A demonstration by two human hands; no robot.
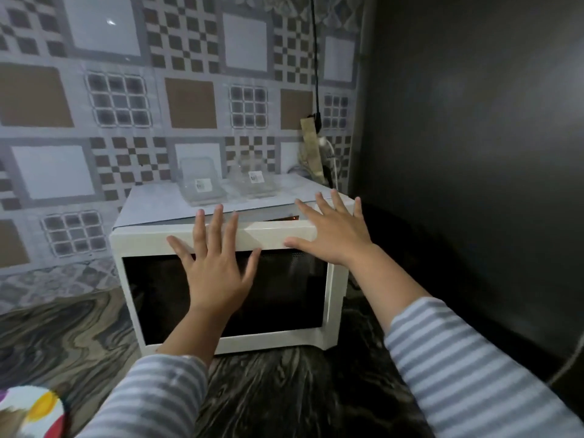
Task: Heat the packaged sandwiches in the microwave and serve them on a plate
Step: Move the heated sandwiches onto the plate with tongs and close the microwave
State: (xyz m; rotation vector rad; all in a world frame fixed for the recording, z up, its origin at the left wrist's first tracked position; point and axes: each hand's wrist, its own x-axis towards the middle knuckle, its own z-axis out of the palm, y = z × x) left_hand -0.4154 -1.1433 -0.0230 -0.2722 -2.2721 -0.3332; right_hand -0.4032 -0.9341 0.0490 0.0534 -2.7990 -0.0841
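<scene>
Microwave [227,289], white with a dark glass door, stands on the worktop [63,339] close to the tiled back wall [94,121], its right side near a dark panel [474,153]. From the head camera, both hands lie flat against its door. The left hand [218,267] has its fingers [216,222] straight and spread, palm on the upper part of the dark glass, fingertips reaching over the white top band of the door; it grasps nothing. The right hand [331,232] is likewise spread wide and flat, pressing on the door's upper right corner, its fingertips reaching up past the top edge of the oven; it too holds nothing. A small orange glow shows in the narrow gap at the door's top edge, between the two hands.

On the microwave's top, toward its back edge, sit two clear plastic packages, the left package [202,184] and the right package [256,181], each with a small white label; their contents cannot be made out. A black cable [315,58] hangs down the wall behind the oven's back right corner. At the worktop's near left corner the rim of a colourful plate [31,412] shows. Striped sleeves [458,358] cover both forearms.
</scene>
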